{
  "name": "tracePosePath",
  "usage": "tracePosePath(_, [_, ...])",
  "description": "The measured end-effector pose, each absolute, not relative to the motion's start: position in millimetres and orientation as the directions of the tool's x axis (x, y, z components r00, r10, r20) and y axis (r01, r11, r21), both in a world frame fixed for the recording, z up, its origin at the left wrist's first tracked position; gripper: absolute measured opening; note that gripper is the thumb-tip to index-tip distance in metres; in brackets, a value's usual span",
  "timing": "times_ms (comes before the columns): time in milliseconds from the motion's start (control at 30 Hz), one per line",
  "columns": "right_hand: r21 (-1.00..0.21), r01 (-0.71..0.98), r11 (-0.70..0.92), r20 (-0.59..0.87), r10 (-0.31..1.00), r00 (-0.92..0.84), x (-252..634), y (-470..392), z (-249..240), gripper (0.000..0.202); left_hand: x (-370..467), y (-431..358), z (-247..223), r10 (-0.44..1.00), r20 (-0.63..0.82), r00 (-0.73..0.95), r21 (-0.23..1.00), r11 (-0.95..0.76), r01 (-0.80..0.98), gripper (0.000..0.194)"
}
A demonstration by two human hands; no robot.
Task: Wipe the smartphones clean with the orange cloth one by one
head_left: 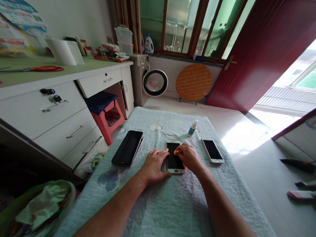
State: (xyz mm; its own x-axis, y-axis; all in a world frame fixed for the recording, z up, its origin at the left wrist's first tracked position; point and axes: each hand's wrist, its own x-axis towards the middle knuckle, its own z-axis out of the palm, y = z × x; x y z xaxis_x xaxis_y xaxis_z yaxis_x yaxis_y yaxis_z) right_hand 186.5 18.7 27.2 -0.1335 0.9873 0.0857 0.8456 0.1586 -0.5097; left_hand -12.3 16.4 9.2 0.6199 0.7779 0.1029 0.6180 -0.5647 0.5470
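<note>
A white-framed smartphone (173, 162) with a dark screen lies face up on the quilted cloth in front of me. My left hand (155, 166) holds it at its left side, fingertips on the upper edge and thumb by the lower corner. Pinched in my right hand (189, 157) is a small orange cloth (177, 152), pressed on the phone's screen. Most of the cloth is hidden by the fingers. To the right lies another white smartphone (213, 151); to the left, a larger black device (128, 147) rests on something thin. A small spray bottle (192, 128) stands beyond my right hand.
The pale blue quilted cloth (162, 209) covers the surface under the phones. A white desk (61, 126) runs along the left, with a red stool (109, 117) under it. A lined waste bin (69, 195) sits at lower left. Behind are a washing machine (140, 77) and a round wooden tabletop (194, 82).
</note>
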Motion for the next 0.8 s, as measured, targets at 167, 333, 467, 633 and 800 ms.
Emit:
tracePosePath(167, [-0.485, 0.869, 0.102, 0.182, 0.983, -0.014, 183, 29, 17, 0.02, -12, 17, 7, 0.78, 0.123, 0.614, 0.547, -0.57, 0.613, 0.07])
tracePosePath(333, [-0.47, 0.871, 0.144, 0.196, 0.979, -0.056, 178, 35, 16, 0.02, -11, 16, 7, 0.782, 0.146, 0.606, 0.557, -0.571, 0.603, 0.076])
tracePosePath(467, [-0.495, 0.822, 0.282, 0.216, 0.956, -0.198, 172, 30, 18, 0.021, -11, 15, 8, 0.807, 0.125, 0.577, 0.56, -0.537, 0.631, 0.089])
tracePosePath(633, [-0.544, 0.742, 0.392, 0.162, 0.917, -0.365, 168, 11, 28, 0.023, -12, 15, 8, 0.803, 0.106, 0.586, 0.568, -0.532, 0.627, 0.094])
tracePosePath(800, [-0.594, 0.711, 0.376, -0.009, 0.881, -0.474, 171, -1, 44, 0.018, -12, 16, 10, 0.799, 0.101, 0.593, 0.567, -0.536, 0.625, 0.09])
